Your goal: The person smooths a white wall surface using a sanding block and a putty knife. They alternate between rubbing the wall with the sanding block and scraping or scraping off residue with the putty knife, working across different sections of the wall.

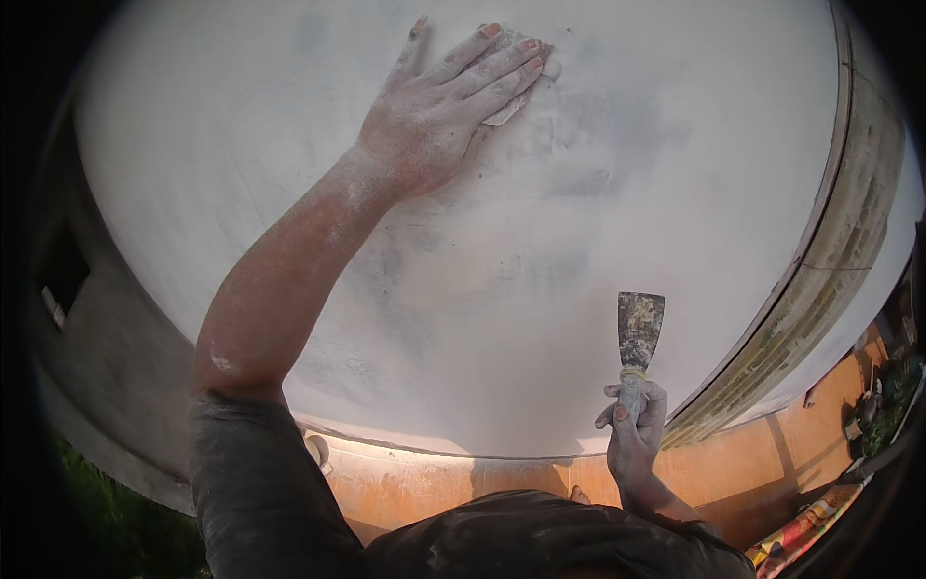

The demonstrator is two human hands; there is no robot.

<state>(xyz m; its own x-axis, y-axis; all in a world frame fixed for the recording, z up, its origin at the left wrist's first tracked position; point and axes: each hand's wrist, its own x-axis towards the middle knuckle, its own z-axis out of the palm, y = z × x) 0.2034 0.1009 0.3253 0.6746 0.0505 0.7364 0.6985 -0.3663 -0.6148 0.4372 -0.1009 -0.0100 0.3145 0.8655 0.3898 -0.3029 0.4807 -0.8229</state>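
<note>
Flat against the pale wall point(463, 280), my left hand point(439, 111) holds a dusty folded piece of sandpaper point(514, 109) under its fingers. The fingers are stretched and the thumb sticks out to the side; most of the sheet is hidden beneath them. White powder coats the hand and forearm. Lower and to the right, my right hand point(637, 434) is closed round the handle of a putty knife point(640, 328). Its stained metal blade points upward, apart from the left hand. Greyish patches and small marks show on the wall around the sandpaper.
A weathered concrete strip point(820, 289) borders the wall on the right. Below runs an orange floor point(704, 473) with shadows. A colourful cloth or sheet point(805, 531) lies at lower right, a grey structure point(125, 357) stands left, and green plants point(116, 511) grow lower left.
</note>
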